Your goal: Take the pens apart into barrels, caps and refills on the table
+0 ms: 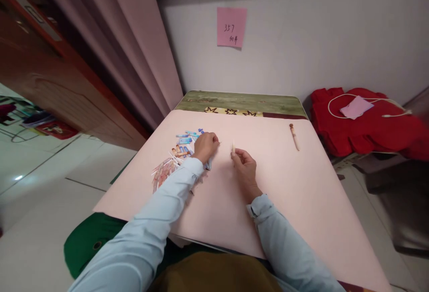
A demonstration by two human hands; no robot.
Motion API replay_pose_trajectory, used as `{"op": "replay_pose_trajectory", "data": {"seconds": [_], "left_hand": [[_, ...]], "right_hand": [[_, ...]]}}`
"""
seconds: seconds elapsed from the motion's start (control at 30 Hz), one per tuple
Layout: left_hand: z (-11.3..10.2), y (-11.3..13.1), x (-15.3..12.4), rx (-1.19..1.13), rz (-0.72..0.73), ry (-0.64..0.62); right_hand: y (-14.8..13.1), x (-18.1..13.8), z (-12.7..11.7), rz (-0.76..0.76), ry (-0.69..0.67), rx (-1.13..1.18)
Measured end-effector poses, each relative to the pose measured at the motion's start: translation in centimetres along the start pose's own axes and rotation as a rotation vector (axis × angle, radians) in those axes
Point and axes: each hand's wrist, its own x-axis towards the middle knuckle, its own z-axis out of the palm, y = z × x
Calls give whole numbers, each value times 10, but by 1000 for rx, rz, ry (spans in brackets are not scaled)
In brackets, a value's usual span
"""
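My left hand [205, 146] rests closed on the pink table cover [288, 184], right beside a heap of small colourful strips [174, 155] in blue, orange and pink. Its fingers seem to pinch something thin that I cannot make out. My right hand [244, 165] lies a little to the right, fingers pinched on a small pale slip [233, 148] held upright. Both arms wear light blue sleeves.
A slim wooden stick [294, 136] lies on the cover at the far right. Beyond the cover shows a green tabletop strip [239, 100]. A red cloth [365, 122] with a white cord and pink paper sits to the right. A pink note [231, 27] hangs on the wall.
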Motion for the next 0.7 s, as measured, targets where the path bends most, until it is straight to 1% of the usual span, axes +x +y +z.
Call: {"op": "replay_pose_trajectory", "data": {"seconds": [0.07, 0.17, 0.53, 0.63, 0.7], "left_hand": [[6, 10, 8, 109, 9, -41], [14, 19, 16, 168, 9, -60], [30, 30, 26, 302, 3, -128], [30, 31, 26, 305, 28, -141], [25, 31, 24, 302, 42, -135]], "right_hand": [[0, 0, -1, 14, 12, 15], [0, 2, -3, 32, 35, 38], [5, 9, -3, 51, 66, 46], [4, 8, -3, 61, 67, 46], [3, 7, -3, 48, 71, 32]]}}
